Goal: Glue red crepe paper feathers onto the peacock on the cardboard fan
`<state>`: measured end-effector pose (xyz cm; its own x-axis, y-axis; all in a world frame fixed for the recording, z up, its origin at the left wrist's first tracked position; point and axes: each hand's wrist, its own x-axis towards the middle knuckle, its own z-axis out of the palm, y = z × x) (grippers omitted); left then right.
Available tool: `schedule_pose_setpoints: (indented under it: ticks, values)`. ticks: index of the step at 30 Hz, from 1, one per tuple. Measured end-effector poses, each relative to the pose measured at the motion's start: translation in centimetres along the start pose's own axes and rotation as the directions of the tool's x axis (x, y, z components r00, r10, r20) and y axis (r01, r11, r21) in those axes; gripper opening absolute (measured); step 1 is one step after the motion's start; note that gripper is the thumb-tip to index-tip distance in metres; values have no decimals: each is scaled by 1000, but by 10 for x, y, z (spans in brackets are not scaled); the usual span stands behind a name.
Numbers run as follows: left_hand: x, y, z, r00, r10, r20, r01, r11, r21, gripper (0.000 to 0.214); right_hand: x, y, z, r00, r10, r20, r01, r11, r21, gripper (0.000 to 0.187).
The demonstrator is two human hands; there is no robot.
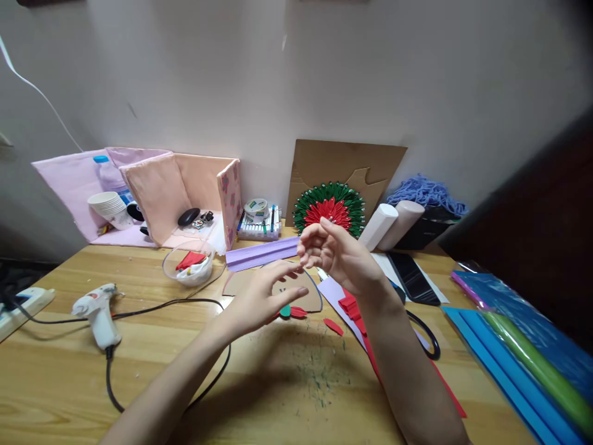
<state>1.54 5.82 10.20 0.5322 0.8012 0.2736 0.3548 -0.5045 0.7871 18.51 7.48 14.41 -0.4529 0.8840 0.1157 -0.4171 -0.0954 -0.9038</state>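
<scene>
My left hand (264, 298) hovers over the middle of the table, fingers stretched and thumb apart, nothing in it. Up to its right, my right hand (340, 256) is raised with loosely curved fingers and the palm partly showing; I see nothing held. Beneath them lies a half-round cardboard piece (306, 293) with a dark outline, partly covered by my left hand. At its lower edge are a green round piece (285, 311) and a red petal-shaped piece (298, 313). Another red petal (333, 327) lies on the wood. Red strips (354, 309) rest beside my right wrist.
A glue gun (99, 315) with a black cord stands left, near a clear bowl (169, 266). Behind are a peach box (152, 194), a folded purple strip (264, 253) and a red-green round decoration (327, 207) against cardboard. A phone (413, 278) and blue rolls (495, 371) lie right.
</scene>
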Motion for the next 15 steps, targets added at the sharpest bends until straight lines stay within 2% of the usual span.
schedule_pose_setpoints:
  ticks: [3, 8, 12, 15]
  values:
    - [-1, 9, -1, 999, -8, -33, 5, 996, -85, 23, 2, 6, 3, 999, 39, 32, -38, 999, -32, 33]
    - [-3, 5, -10, 992, -86, -90, 70, 983, -172, 31, 4, 7, 2, 999, 43, 9, -42, 991, -128, 33]
    - [-4, 7, -18, 966, -104, -236, 56, 978, -200, 27, 5, 7, 0, 997, 74, 29, -66, 976, -208, 34]
    - [-6, 8, -21, 937, -103, -334, 53, 986, -156, 24, 6, 9, 1, 996, 75, 52, -59, 965, -256, 36]
